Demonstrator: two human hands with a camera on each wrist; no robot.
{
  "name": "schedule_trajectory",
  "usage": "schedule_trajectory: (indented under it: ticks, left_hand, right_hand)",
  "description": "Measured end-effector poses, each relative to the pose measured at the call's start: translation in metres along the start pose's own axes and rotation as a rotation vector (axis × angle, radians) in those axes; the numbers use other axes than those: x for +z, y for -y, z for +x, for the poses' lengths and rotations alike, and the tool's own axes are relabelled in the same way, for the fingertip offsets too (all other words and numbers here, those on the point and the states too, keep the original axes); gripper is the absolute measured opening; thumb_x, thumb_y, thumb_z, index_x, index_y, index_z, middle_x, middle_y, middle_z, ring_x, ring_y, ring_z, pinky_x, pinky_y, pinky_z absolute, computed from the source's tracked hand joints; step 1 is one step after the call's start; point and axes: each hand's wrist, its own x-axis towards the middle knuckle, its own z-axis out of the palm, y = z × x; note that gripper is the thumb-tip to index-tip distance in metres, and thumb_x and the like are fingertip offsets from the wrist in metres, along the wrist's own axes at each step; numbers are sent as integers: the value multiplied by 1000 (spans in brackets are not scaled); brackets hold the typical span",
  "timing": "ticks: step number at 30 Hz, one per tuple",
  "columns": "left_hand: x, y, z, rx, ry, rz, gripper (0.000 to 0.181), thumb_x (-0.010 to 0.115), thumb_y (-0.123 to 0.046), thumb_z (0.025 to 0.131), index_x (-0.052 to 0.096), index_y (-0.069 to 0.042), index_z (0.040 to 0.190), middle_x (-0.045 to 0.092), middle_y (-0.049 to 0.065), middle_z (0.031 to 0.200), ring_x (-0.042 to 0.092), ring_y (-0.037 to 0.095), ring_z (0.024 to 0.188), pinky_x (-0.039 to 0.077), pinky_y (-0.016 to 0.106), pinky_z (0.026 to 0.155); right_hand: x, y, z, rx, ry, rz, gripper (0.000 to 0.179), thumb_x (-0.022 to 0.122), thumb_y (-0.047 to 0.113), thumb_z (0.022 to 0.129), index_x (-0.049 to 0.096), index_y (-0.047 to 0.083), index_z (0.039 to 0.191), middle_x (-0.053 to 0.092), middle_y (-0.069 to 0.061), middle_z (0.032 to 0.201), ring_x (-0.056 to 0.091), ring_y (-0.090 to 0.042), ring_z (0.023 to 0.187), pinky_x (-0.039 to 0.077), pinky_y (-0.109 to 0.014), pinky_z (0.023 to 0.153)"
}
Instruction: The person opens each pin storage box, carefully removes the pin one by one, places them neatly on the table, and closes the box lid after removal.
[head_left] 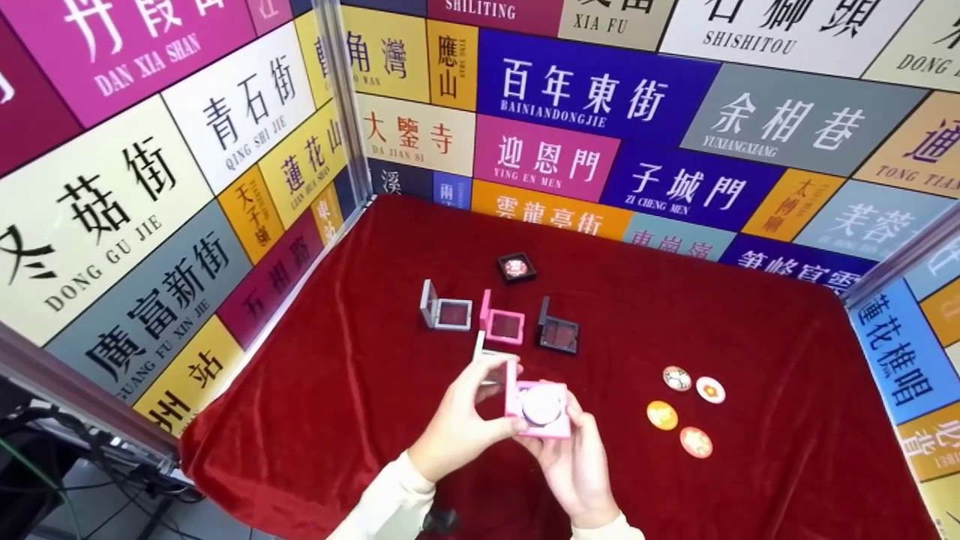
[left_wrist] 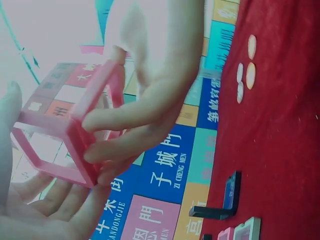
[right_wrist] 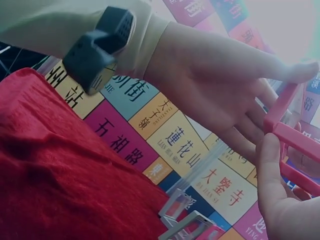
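Observation:
Both hands hold a pink square case (head_left: 551, 431) whose lid stands upright, with a pale round disc (head_left: 541, 405) in its frame. My left hand (head_left: 457, 412) grips the lid side, thumb at the hinge edge. From below and the right, my right hand (head_left: 574, 457) holds the case, fingers on its outer edge. In the left wrist view the pink frames (left_wrist: 82, 150) lie between both hands. Just behind my left hand, partly hidden, a white case (head_left: 480, 345) stands on the cloth.
Beyond the hands stand opened grey (head_left: 454, 313), pink (head_left: 506, 327) and black cases (head_left: 560, 335) on the red cloth (head_left: 315, 390). Behind them a black box (head_left: 517, 268) holds a red-and-white badge. Several round badges (head_left: 662, 415) lie to the right. Sign-covered walls (head_left: 570, 90) enclose the table.

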Motion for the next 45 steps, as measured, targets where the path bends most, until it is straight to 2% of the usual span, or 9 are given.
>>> schedule_trajectory:
  ticks: [4, 7, 11, 15, 21, 27, 33, 40, 45]
  left_hand:
    - [-1, -1, 0, -7, -11, -104, 75, 94, -3, 83, 58, -7, 148, 62, 14, 140, 60, 32, 127, 50, 45, 111]
    - [-1, 0, 1, 14, -18, -132, 75, 93, 0, 82, 58, -7, 147, 62, 15, 140, 61, 32, 127, 50, 45, 111]
    - [-3, 2, 1, 9, -31, -78, 75, 94, -3, 82, 58, -8, 147, 62, 5, 141, 60, 29, 127, 51, 44, 110]
    - [-5, 5, -2, -12, -43, -38, 76, 94, -3, 81, 60, -15, 148, 61, 0, 142, 60, 27, 127, 53, 42, 109]
    - [-7, 12, -7, 7, -38, -64, 74, 95, -9, 84, 60, -9, 149, 59, 18, 140, 60, 31, 126, 53, 44, 109]
    - [-14, 17, -13, 3, -30, -21, 72, 93, -11, 87, 58, -7, 149, 60, 6, 137, 61, 29, 127, 53, 44, 108]
    - [-43, 30, -12, 4, -44, 55, 66, 87, -5, 91, 55, -5, 150, 60, 15, 140, 61, 31, 133, 46, 45, 115]
    - [-101, 59, -3, -151, -132, 108, 70, 84, 4, 91, 49, 2, 151, 54, 24, 149, 53, 43, 142, 46, 44, 116]
    - [-124, 92, 1, -248, -164, 87, 76, 79, 13, 89, 43, 5, 156, 42, 30, 155, 44, 50, 146, 47, 53, 113]
  right_hand:
    - [1, 1, 2, -30, -38, -66, 40, 28, 18, 118, 60, 12, 142, 65, -13, 140, 68, -29, 122, 56, -45, 102]
    - [2, 4, 4, -108, -99, -251, 36, 31, 15, 118, 58, 9, 142, 65, -13, 138, 68, -26, 119, 59, -44, 98]
    - [5, 12, 10, -329, -171, -750, 33, 49, -2, 111, 56, -3, 144, 65, -19, 138, 64, -26, 125, 55, -38, 101]
    - [7, 21, 15, -490, -106, -1286, 50, 77, -7, 94, 66, 2, 142, 67, -14, 139, 60, -27, 131, 47, -32, 110]
    - [7, 22, 21, -585, 46, -1702, 51, 94, 10, 83, 76, 14, 130, 71, 4, 128, 64, -22, 120, 47, -30, 107]
    - [7, 16, 30, -695, 112, -1814, 45, 95, 19, 81, 78, 11, 122, 73, 3, 117, 65, -23, 111, 46, -44, 92]
    - [5, 40, 39, -739, 133, -1768, 39, 90, 14, 85, 77, 8, 121, 73, -2, 118, 63, -25, 105, 49, -33, 96]
    - [-23, 95, 35, -700, 29, -1793, 40, 84, 6, 81, 77, 4, 120, 72, -6, 116, 62, -25, 103, 46, -27, 95]
    - [-54, 131, 36, -645, -54, -1843, 38, 81, 2, 80, 76, 1, 118, 73, -8, 109, 62, -24, 94, 45, -28, 85]
